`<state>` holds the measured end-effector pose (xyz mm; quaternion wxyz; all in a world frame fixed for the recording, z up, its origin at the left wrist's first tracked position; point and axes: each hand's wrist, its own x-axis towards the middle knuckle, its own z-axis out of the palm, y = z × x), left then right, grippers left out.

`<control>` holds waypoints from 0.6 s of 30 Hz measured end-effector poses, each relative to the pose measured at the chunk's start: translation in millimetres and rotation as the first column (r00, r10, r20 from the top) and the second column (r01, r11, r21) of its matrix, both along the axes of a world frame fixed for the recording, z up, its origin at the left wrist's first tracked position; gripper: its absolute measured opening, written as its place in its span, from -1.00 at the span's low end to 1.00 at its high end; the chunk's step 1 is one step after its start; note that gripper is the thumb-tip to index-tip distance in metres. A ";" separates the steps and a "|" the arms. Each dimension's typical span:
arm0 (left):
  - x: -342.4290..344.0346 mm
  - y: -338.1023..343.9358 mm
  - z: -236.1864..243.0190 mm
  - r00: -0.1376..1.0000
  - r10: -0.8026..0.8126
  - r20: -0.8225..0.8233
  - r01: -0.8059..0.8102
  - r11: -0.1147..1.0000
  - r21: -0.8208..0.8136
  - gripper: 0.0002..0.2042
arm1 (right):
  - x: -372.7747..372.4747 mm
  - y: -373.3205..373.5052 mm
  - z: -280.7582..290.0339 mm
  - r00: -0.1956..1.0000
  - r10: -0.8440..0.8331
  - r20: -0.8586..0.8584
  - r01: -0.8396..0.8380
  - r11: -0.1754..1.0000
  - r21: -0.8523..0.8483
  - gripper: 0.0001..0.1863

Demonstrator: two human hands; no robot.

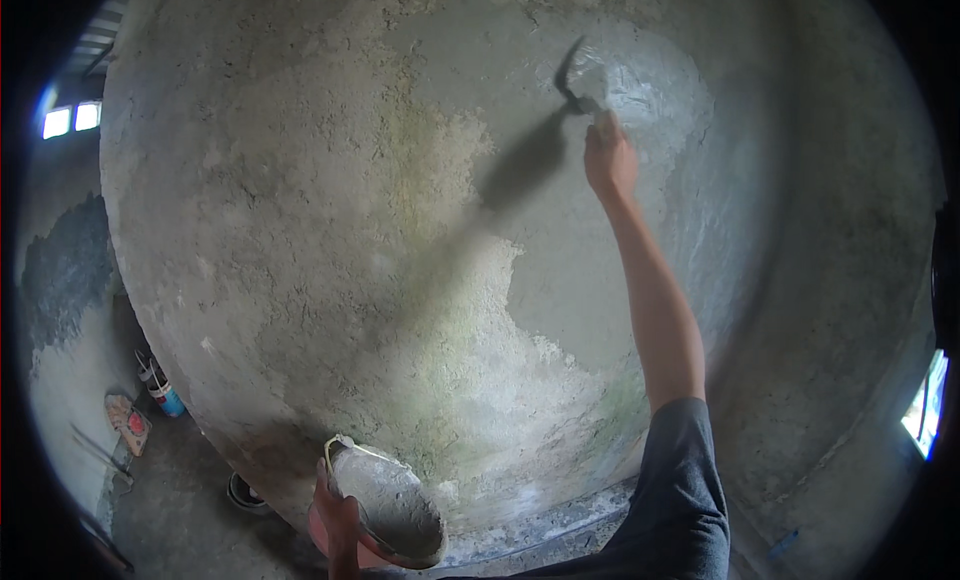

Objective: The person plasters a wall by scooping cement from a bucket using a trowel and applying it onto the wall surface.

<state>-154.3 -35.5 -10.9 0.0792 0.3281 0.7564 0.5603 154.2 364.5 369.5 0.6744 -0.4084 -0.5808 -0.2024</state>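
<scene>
My right hand (611, 165) is raised high on the rough concrete wall (270, 210), its fingers wrapped round the handle of a trowel (592, 83). The blade lies against a smooth, wet grey patch of mortar (640, 85), where the fresh surface shines. A dark shadow of the arm and tool falls to the left. Low down, my left hand (338, 517) grips the rim of a tilted reddish bucket (362, 553). Grey wet mortar (400, 507) lies inside the bucket, and a pale handle loops at its upper edge.
On the floor at the left stand a blue-and-white bucket (167, 397) and a crumpled bag (130, 425) by a side wall. A dark round container (244, 492) sits near the wall's foot. Bright windows (72, 119) show at upper left; a small blue object (785, 542) lies at lower right.
</scene>
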 end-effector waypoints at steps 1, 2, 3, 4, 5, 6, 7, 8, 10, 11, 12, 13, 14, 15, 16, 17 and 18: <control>0.0 -0.8 -1.4 1.000 0.014 -0.020 -0.014 1.000 -0.012 -0.18 | -14.2 -10.8 -1.6 0.998 0.037 0.042 -0.037 0.999 -0.010 -0.50; -1.8 0.1 -2.9 1.000 0.017 -0.019 -0.018 1.000 -0.014 -0.18 | -27.5 -17.6 -7.5 0.992 0.066 0.106 -0.066 0.998 -0.004 -0.48; -4.0 1.8 -4.7 1.000 0.007 -0.016 -0.007 1.000 0.001 -0.18 | -41.9 -22.9 -12.9 0.980 0.101 0.170 -0.115 0.991 0.075 -0.48; -5.0 0.7 -7.2 1.000 -0.002 -0.009 0.002 1.000 0.013 -0.18 | -59.4 -36.9 -20.1 0.971 0.109 0.212 -0.124 0.990 0.059 -0.49; -4.1 0.5 -6.5 1.000 0.000 -0.004 0.000 1.000 0.010 -0.18 | -72.5 -53.4 -27.0 0.940 0.150 0.306 -0.161 0.987 0.009 -0.51; -2.3 3.0 -2.4 1.000 -0.004 -0.011 0.004 1.000 -0.006 -0.18 | -81.0 -57.5 -35.6 0.902 0.151 0.404 -0.174 0.985 0.019 -0.51; -2.8 4.4 0.1 1.000 -0.001 -0.020 0.001 1.000 -0.020 -0.18 | -88.4 -61.4 -41.6 0.855 0.155 0.495 -0.194 0.981 0.028 -0.51; -2.9 3.7 -0.7 1.000 0.001 -0.019 -0.001 1.000 -0.023 -0.18 | -89.1 -65.8 -48.4 0.854 0.158 0.495 -0.196 0.980 0.026 -0.51; -2.7 2.7 -2.4 0.999 -0.025 0.023 0.025 1.000 -0.001 -0.19 | -86.8 -75.3 -56.2 0.857 0.178 0.483 -0.230 0.972 0.050 -0.51; -3.8 2.8 -2.6 0.999 -0.023 0.025 0.023 1.000 0.001 -0.19 | -81.4 -74.7 -52.7 0.856 0.179 0.485 -0.233 0.971 0.052 -0.51; -5.6 2.4 -2.7 0.999 -0.032 0.035 0.032 0.999 0.015 -0.19 | -71.6 -71.2 -46.4 0.925 0.136 0.356 -0.188 0.975 0.117 -0.51; -6.5 2.0 -2.5 0.998 -0.045 0.044 0.043 0.999 0.029 -0.19 | -58.9 -66.1 -39.6 0.972 0.093 0.214 -0.131 0.976 0.173 -0.51; -5.5 1.1 -0.9 0.998 -0.049 0.045 0.048 0.998 0.030 -0.19 | -43.1 -53.4 -31.1 0.986 0.037 0.165 -0.067 0.982 0.177 -0.49; -4.9 -0.4 2.1 0.998 -0.048 0.042 0.048 0.999 0.011 -0.19 | -34.8 -38.1 -22.5 0.993 -0.012 0.115 -0.009 0.984 0.180 -0.47; -5.5 -1.8 3.5 0.998 -0.043 0.040 0.043 0.999 -0.006 -0.19 | -34.8 -29.0 -16.2 0.993 -0.006 0.118 -0.016 0.983 0.183 -0.47; -8.2 -2.6 0.3 0.998 -0.042 0.042 0.042 0.999 -0.001 -0.19 | -34.4 -24.9 -9.5 0.996 -0.031 0.089 0.020 0.991 0.129 -0.46; -11.7 -3.5 -5.6 1.000 -0.026 -0.009 0.025 0.998 -0.063 -0.19 | -34.5 -21.4 -5.6 0.996 -0.060 0.061 0.055 0.996 0.074 -0.45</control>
